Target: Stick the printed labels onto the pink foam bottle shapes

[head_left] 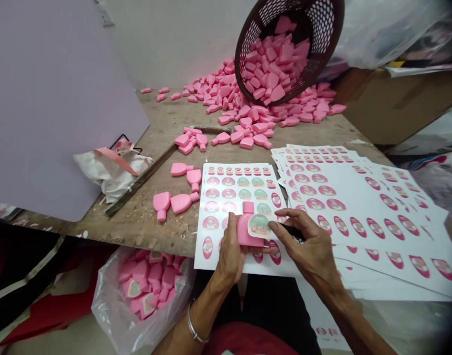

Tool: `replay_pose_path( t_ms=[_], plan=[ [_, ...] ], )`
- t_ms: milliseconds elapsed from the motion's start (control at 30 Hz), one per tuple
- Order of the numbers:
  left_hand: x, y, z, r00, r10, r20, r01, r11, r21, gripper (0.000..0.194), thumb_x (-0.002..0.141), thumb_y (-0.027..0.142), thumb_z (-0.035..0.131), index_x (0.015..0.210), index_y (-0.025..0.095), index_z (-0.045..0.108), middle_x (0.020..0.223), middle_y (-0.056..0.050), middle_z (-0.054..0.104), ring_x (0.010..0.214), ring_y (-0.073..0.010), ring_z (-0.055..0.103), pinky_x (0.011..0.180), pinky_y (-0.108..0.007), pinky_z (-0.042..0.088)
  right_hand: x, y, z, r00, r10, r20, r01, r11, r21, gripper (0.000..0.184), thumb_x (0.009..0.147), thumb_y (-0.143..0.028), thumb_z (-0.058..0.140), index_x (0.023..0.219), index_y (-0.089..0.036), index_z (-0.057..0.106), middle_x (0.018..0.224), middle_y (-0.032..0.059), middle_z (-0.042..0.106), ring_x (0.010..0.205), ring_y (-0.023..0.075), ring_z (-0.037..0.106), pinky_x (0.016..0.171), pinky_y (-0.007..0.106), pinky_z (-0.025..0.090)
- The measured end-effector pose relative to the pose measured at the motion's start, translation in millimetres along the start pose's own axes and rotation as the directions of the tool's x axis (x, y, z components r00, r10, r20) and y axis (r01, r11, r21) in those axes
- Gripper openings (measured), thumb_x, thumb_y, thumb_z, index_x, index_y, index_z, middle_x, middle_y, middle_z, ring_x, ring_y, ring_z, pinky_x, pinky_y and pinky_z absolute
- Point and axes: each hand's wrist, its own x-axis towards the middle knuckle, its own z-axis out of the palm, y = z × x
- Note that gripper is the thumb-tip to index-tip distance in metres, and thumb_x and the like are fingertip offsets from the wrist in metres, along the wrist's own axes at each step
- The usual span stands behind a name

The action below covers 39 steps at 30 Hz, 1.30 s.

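- Left hand (229,249): grip wrapped around a pink plastic bottle (244,234), above a label sheet (237,190).
- Right hand (307,241): grip pinching a black tool (291,230), beside the bottle's applied label (259,226).
- Near left: labelled bottles (148,286) in a plastic bag (103,315).
- Far: unlabelled bottles (229,93) heaped on the table (144,231), more in a tilted basket (324,34).

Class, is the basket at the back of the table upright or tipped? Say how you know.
Tipped: the basket leans over, mouth toward the camera, pink bottles lying out across the table below it.
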Motion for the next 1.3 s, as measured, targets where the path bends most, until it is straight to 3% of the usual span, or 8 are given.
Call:
replay_pose_path(
  t_ms=[167, 333, 500, 800, 1000, 1100, 1167, 1300],
  plan=[
    [-2.6, 3.0, -0.5, 1.0, 0.016, 0.022, -0.015, 0.997, -0.074, 0.06, 0.088, 0.064, 0.037, 0.109, 0.013, 0.06, 0.085, -0.008, 0.07, 0.072, -0.0197, 0.068, 0.061, -0.031, 0.058, -4.3, -7.8, 7.8, 0.997, -0.066, -0.049, 0.063, 0.996, -0.062, 0.026, 0.076, -0.045, 0.067, 0.085, -0.022, 0.06, 0.074, 0.0026, 0.064, 0.067, 0.0168, 0.061, 0.056, 0.027, 0.047],
    [-2.1, 0.9, -4.1, 0.999, 0.02, 0.035, -0.017, 0.996, -0.085, 0.061, 0.088, 0.065, 0.035, 0.107, 0.013, 0.061, 0.086, -0.008, 0.07, 0.073, -0.0199, 0.068, 0.061, -0.031, 0.057, -6.9, -10.8, 11.5, 0.992, -0.117, -0.045, 0.112, 0.989, -0.097, 0.023, 0.078, -0.043, 0.066, 0.078, -0.022, 0.058, 0.069, 0.0009, 0.063, 0.06, 0.0142, 0.056, 0.056, 0.027, 0.046],
    [-3.4, 0.8, -6.5, 0.997, 0.03, 0.07, -0.02, 0.991, -0.131, 0.056, 0.09, 0.061, 0.035, 0.103, 0.014, 0.061, 0.087, -0.007, 0.07, 0.072, -0.0191, 0.069, 0.063, -0.03, 0.057, -9.2, -8.4, 13.4, 0.996, -0.088, 0.001, 0.088, 0.993, -0.084, 0.024, 0.078, -0.043, 0.066, 0.079, -0.021, 0.058, 0.069, 0.0016, 0.064, 0.061, 0.0155, 0.059, 0.055, 0.027, 0.045],
    [-4.5, 4.1, -6.1, 0.999, 0.02, 0.033, -0.016, 0.995, -0.101, 0.057, 0.088, 0.064, 0.037, 0.103, 0.013, 0.059, 0.086, -0.008, 0.069, 0.068, -0.0188, 0.069, 0.061, -0.03, 0.057, -9.2, -7.4, 16.8, 0.996, -0.087, 0.011, 0.087, 0.991, -0.097, 0.024, 0.078, -0.044, 0.066, 0.08, -0.022, 0.057, 0.069, 0.0015, 0.065, 0.06, 0.0162, 0.059, 0.059, 0.03, 0.047],
    [-10.5, 7.9, -13.2, 0.978, 0.117, 0.172, -0.13, 0.989, 0.064, 0.038, 0.08, 0.042, 0.066, 0.103, 0.015, 0.054, 0.09, -0.004, 0.064, 0.068, -0.0153, 0.067, 0.055, -0.022, 0.054, -1.6, -3.4, 13.0, 0.967, -0.253, -0.013, 0.241, 0.935, -0.26, 0.024, 0.08, -0.044, 0.062, 0.077, -0.021, 0.057, 0.068, 0.002, 0.063, 0.064, 0.0175, 0.059, 0.07, 0.035, 0.046],
    [-15.4, 11.3, -13.5, 0.964, 0.129, 0.231, -0.155, 0.983, 0.096, 0.035, 0.08, 0.035, 0.067, 0.104, 0.015, 0.051, 0.089, -0.004, 0.061, 0.072, -0.0155, 0.066, 0.058, -0.024, 0.056, 5.0, -0.2, 10.9, 0.96, -0.259, -0.109, 0.204, 0.908, -0.367, 0.034, 0.072, -0.052, 0.068, 0.082, -0.021, 0.058, 0.074, 0.0039, 0.064, 0.071, 0.021, 0.06, 0.076, 0.04, 0.046],
    [-19.5, 13.8, -10.4, 0.958, 0.116, 0.262, -0.15, 0.982, 0.112, 0.032, 0.081, 0.033, 0.065, 0.103, 0.016, 0.049, 0.089, -0.004, 0.06, 0.075, -0.0158, 0.065, 0.061, -0.026, 0.057, 7.8, 0.3, 13.7, 0.984, -0.153, -0.092, 0.126, 0.961, -0.247, 0.046, 0.066, -0.056, 0.071, 0.091, -0.021, 0.056, 0.085, 0.0054, 0.065, 0.075, 0.0214, 0.061, 0.074, 0.039, 0.049],
    [-36.8, 22.7, -17.9, 0.942, -0.047, 0.334, -0.038, 0.97, 0.242, 0.037, 0.08, 0.03, 0.066, 0.108, 0.017, 0.045, 0.085, -0.002, 0.062, 0.07, -0.0146, 0.065, 0.062, -0.028, 0.057, 9.5, 0.7, 26.3, 0.988, 0.009, 0.153, -0.02, 0.998, 0.066, 0.055, 0.062, -0.057, 0.073, 0.1, -0.023, 0.053, 0.1, 0.0066, 0.064, 0.084, 0.0213, 0.063, 0.071, 0.033, 0.053]
  ],
)
